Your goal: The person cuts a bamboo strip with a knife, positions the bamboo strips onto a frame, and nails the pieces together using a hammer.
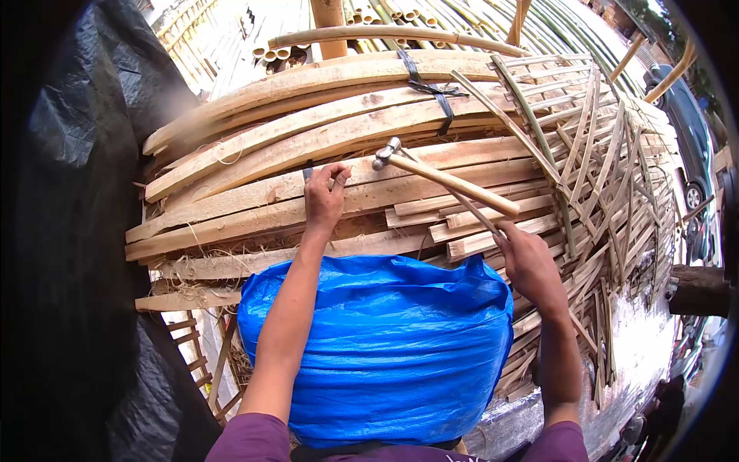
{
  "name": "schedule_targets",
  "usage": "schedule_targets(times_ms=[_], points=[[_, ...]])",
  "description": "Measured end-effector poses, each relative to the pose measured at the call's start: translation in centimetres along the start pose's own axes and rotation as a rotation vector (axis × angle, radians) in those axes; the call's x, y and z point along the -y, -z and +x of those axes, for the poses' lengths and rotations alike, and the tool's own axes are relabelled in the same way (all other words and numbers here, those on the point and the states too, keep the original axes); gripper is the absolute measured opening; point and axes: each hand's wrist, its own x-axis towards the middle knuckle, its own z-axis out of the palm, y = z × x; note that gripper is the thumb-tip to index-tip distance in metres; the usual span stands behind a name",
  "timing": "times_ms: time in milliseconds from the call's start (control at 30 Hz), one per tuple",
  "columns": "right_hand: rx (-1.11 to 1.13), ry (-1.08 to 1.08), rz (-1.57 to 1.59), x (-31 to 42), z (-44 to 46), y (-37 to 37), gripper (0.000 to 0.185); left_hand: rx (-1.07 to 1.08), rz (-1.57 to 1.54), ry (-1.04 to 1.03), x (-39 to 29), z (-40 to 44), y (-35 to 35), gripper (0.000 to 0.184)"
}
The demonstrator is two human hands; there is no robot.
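Note:
My right hand [529, 266] is closed around a thin wooden strip [471, 206], which slants up and left past the hammer. The hammer [453, 183] lies over the beams with its metal head to the left; its wooden handle ends just above my right fingers, apart from them. My left hand [325, 199] is raised over the beams, thumb and fingers curled into a pinch. Whatever is between those fingertips is too small to make out. Under both hands are rough wooden beams [254, 202]. A blue tarp-covered bundle [385, 346] sits between my forearms.
Black plastic sheeting [85, 231] hangs at the left. Crossed bamboo lattice pieces [593, 169] spread over the right side. Black strapping [440, 98] is tied round the farther beams. Bamboo poles [500, 27] lie beyond, and a parked car [685, 131] stands at far right.

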Motion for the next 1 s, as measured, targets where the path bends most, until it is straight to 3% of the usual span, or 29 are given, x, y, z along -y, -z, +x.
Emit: schedule_targets(times_ms=[67, 200, 267, 367, 533, 600, 767, 833, 900, 1000], points=[[0.116, 0.038, 0.154, -2.6, 1.2, 3.4, 0.016, 0.009, 0.012, 0.0, -0.2, -0.3, -0.1, 0.02], [0.348, -0.195, 0.113, -5.0, 0.8, 11.2, 0.023, -0.012, 0.023, -0.031, 0.2, -0.3, -0.2, 0.018], [0.343, -0.296, 0.144, -6.3, -0.6, 14.2, 0.024, -0.011, 0.04, -0.033, 0.3, -0.4, -0.3, 0.018], [0.008, -0.288, -0.058, -9.3, -1.9, 15.2, 0.027, -0.032, 0.035, -0.094, 0.5, -0.3, -0.7, 0.017], [-0.291, -0.227, 0.249, -12.5, 2.0, 9.1, 0.028, -0.028, 0.03, -0.099, 0.0, -0.3, -0.6, 0.015], [-0.431, -0.094, 0.138, -14.4, 4.5, 5.4, 0.028, -0.041, 0.026, -0.11, -0.1, -0.4, -0.4, 0.015], [-0.561, -0.061, -0.273, -12.6, 8.1, -1.8, 0.034, 0.025, 0.047, -0.014, -0.2, -0.4, -0.2, 0.018], [-0.656, -0.019, -0.245, -9.4, 8.4, -3.7, 0.036, 0.024, 0.024, -0.023, -0.1, -0.4, -0.4, 0.018], [-0.601, 0.156, -0.04, -5.5, 8.5, -6.0, 0.036, 0.005, 0.015, -0.074, -0.1, -0.5, -0.7, 0.017], [-0.474, 0.297, 0.017, 1.4, 8.1, -9.9, 0.043, 0.067, 0.013, -0.023, -0.6, -0.5, -0.5, 0.017]])
